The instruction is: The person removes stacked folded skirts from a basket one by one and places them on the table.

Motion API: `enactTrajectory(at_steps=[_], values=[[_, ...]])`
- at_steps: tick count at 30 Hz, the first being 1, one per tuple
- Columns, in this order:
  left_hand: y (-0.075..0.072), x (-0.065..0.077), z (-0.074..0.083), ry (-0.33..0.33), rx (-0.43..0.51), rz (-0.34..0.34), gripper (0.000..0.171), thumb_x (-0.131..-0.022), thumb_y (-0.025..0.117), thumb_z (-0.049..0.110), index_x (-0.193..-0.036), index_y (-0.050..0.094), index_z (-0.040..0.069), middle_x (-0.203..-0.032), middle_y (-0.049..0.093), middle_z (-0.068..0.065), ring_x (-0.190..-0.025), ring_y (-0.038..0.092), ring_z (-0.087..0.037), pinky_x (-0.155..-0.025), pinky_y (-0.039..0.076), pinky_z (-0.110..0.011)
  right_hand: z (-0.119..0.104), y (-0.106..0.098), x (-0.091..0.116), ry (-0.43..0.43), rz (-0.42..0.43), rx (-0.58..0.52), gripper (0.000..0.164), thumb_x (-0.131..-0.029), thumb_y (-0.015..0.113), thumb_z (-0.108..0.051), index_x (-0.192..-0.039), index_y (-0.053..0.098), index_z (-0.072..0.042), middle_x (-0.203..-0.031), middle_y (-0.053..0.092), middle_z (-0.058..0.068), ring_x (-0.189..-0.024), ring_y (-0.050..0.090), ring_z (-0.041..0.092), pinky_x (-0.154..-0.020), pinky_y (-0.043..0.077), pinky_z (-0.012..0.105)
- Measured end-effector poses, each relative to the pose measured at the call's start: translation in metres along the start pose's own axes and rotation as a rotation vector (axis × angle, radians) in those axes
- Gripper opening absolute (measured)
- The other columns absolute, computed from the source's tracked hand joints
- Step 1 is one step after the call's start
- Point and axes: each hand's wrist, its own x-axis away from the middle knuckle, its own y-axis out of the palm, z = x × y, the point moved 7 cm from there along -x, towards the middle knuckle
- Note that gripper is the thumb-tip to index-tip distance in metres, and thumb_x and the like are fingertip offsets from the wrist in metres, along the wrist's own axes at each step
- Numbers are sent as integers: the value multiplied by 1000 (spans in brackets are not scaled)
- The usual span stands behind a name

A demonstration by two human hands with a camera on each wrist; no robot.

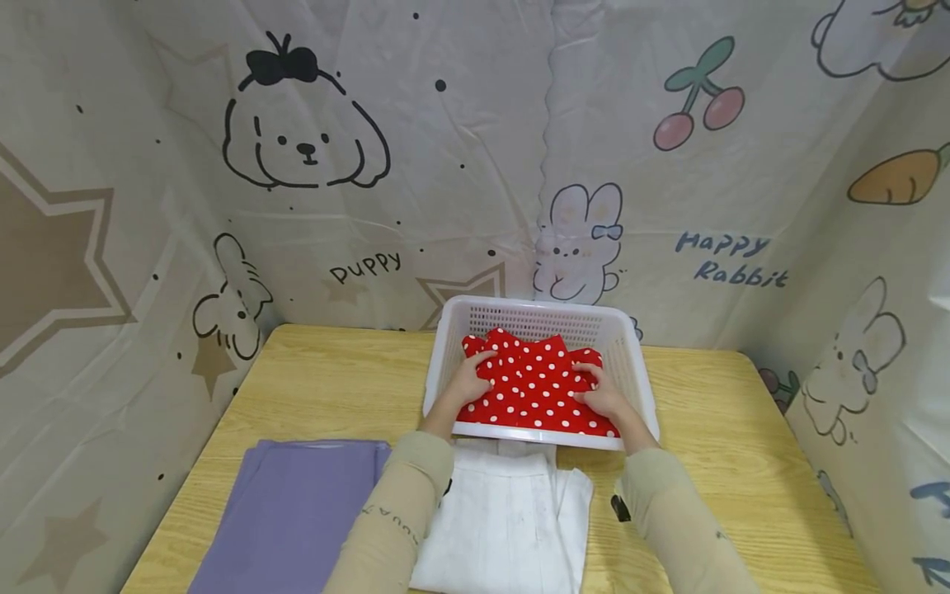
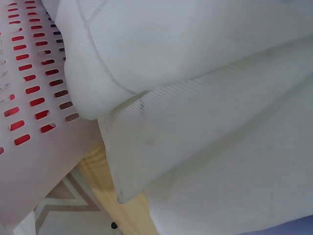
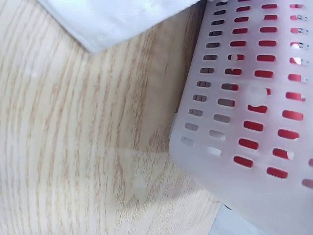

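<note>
Red cloth with white polka dots (image 1: pixel 530 384) lies inside a white plastic basket (image 1: pixel 538 436) with slotted walls. My left hand (image 1: pixel 469 381) rests on the cloth's left side, thumb and fingers spread apart on top of it. On the opposite side, my right hand (image 1: pixel 603 393) touches the cloth in much the same way. Both wrist views miss the hands: the left one shows folded white cloth (image 2: pixel 195 122) beside the basket wall (image 2: pixel 44 161), the right one the slotted wall (image 3: pixel 215 156) with red showing through.
Folded white trousers or similar white clothing (image 1: pixel 505 520) lie in front of the basket, between the forearms. Folded purple cloth (image 1: pixel 297 511) lies to the left on the wooden table (image 1: pixel 334 371). A printed curtain (image 1: pixel 460 165) hangs close behind and along both sides.
</note>
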Motion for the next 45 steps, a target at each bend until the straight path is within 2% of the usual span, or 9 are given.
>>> enactTrajectory(at_steps=[14, 18, 25, 31, 36, 40, 45], values=[[-3, -1, 7, 42, 83, 13, 56, -82, 59, -3, -132, 48, 17, -137, 38, -15, -118, 42, -32, -88, 47, -46, -8, -8, 5, -31, 8, -36, 57, -85, 57, -6, -137, 35, -15, -143, 22, 20, -124, 28, 39, -93, 41, 51], [-8, 0, 11, 69, 129, 32, 55, -82, 60, -2, -132, 48, 17, -136, 40, -14, -120, 41, -32, -87, 47, -45, -12, -14, 7, -43, 16, -57, 58, -87, 57, -7, -139, 33, -15, -144, 21, 20, -125, 27, 39, -93, 41, 52], [-16, 1, 24, 124, 159, 40, 55, -82, 61, -1, -132, 48, 19, -136, 40, -13, -121, 40, -30, -87, 48, -43, -29, -33, 12, -115, 18, -61, 57, -88, 55, -7, -140, 32, -15, -145, 17, 21, -127, 23, 40, -94, 40, 53], [-22, 11, 49, 195, 164, 44, 56, -82, 63, 2, -133, 48, 19, -136, 41, -13, -120, 41, -29, -85, 49, -42, -45, -56, 28, -178, 26, -26, 57, -89, 56, -9, -140, 32, -14, -144, 20, 22, -125, 25, 41, -91, 42, 53], [-23, 23, 68, 254, 184, 49, 56, -81, 63, 0, -132, 48, 17, -135, 43, -13, -119, 42, -28, -85, 49, -42, -54, -71, 42, -194, 33, -26, 58, -88, 56, -9, -140, 31, -15, -144, 19, 23, -125, 24, 42, -87, 45, 53], [-21, 34, 77, 263, 215, 50, 56, -81, 62, -1, -132, 49, 17, -135, 43, -13, -119, 42, -27, -85, 49, -40, -57, -80, 54, -207, 40, -13, 59, -88, 56, -9, -141, 30, -14, -143, 19, 24, -125, 25, 43, -84, 47, 51], [-13, 49, 81, 243, 235, 62, 54, -82, 63, 2, -131, 50, 18, -134, 44, -12, -118, 43, -27, -83, 50, -39, -56, -90, 71, -236, 48, 9, 59, -88, 57, -10, -140, 31, -14, -141, 21, 25, -123, 27, 43, -81, 49, 50]])
